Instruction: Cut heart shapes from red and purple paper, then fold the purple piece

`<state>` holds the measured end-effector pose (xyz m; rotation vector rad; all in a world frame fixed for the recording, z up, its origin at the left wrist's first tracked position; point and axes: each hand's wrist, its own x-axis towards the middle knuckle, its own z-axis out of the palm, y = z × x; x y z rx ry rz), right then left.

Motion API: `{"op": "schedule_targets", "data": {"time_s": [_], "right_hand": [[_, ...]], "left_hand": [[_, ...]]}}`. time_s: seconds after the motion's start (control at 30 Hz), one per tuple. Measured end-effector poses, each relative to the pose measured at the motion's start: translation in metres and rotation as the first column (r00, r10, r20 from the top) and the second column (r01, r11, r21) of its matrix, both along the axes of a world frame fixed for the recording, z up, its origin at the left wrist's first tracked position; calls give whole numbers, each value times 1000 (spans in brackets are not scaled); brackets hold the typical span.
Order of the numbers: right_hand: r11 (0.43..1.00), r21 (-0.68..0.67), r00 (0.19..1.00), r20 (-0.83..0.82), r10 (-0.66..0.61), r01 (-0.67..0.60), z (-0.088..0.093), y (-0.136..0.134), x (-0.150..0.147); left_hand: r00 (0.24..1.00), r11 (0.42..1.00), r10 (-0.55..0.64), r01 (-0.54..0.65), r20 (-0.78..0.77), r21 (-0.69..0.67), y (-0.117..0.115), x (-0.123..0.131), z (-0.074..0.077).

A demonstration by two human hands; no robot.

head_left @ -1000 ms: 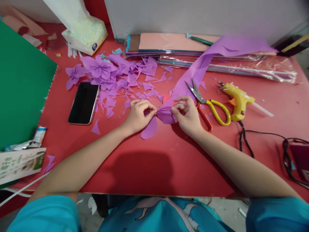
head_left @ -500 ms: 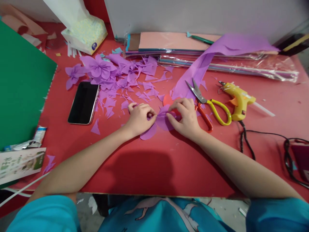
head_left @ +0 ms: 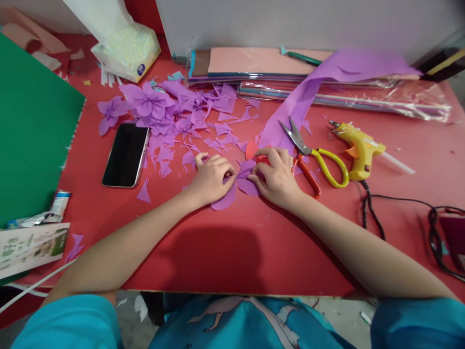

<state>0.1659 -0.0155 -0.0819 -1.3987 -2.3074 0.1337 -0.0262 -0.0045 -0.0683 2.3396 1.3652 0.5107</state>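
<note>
A purple paper flower piece [head_left: 248,186] with rounded petals lies low over the red table, between my two hands. My left hand [head_left: 212,179] pinches its left part between thumb and forefinger, and one petal shows below that hand. With thumb and fingers, my right hand [head_left: 276,177] pinches the right side of the same piece. A red round paper piece [head_left: 250,150] sits just behind it, partly hidden by my right hand. Scissors [head_left: 302,145] with one red and one yellow handle lie spread beside my right hand.
Purple scraps [head_left: 196,116] and finished-looking paper flowers [head_left: 149,103] cover the back left, near a phone [head_left: 126,154]. A yellow glue gun [head_left: 359,148] with its cord lies right. Wrapped paper packs [head_left: 261,63], a purple strip [head_left: 290,111] and a tissue box [head_left: 127,53] are behind.
My right hand's fingers have shifted slightly and closed further on the purple paper, whose right petals now look more folded. The left hand stays almost in place.
</note>
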Motion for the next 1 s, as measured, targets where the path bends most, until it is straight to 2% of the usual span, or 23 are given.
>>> {"op": "schedule_targets", "data": {"time_s": [0.2,0.3,0.43,0.53,1.0], "right_hand": [[998,55,995,97,-28,22,-1,0,3],[997,78,999,49,-18,14,1,-1,3],[989,115,993,-64,102,-94,6,-6,-2],[978,123,982,-71,176,-167,5,-9,-7],[988,67,989,-41,141,-138,2,-9,-13]], "left_hand": [[1000,1000,4,-4,4,-2,0,0,0],[1000,1000,21,-21,10,-15,-1,1,0],[1000,999,27,-27,15,-38,-4,3,0],[999,999,32,-31,23,-45,-7,5,1],[999,998,-53,52,-8,-43,-5,3,2]]}}
